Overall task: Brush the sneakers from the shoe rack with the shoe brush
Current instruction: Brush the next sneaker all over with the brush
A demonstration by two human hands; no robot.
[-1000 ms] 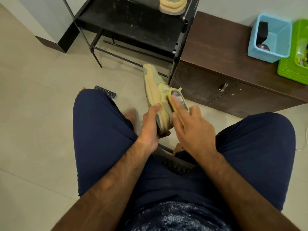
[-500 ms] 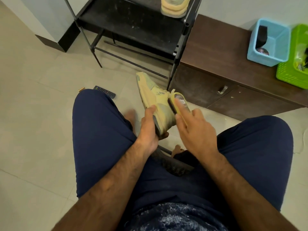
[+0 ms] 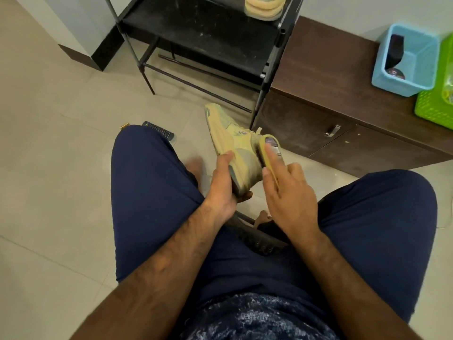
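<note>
Step in hand: brushing. The left hand [image 3: 221, 186] grips the sneaker [image 3: 232, 143] by its heel, between the knees. The right hand [image 3: 290, 200] clasps the shoe brush [image 3: 268, 153] against its side (the other sneaker [image 3: 263, 7] sits on the shoe rack [image 3: 196, 33]). Next move probably calls for firm strokes along the upper.

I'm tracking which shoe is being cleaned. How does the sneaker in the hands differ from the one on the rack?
The held sneaker is gripped at its near end by the left hand; the rack sneaker sits on a shelf, untouched. The right hand holds the brush against the held sneaker; nothing touches the rack sneaker. Both look pale yellow.
</note>
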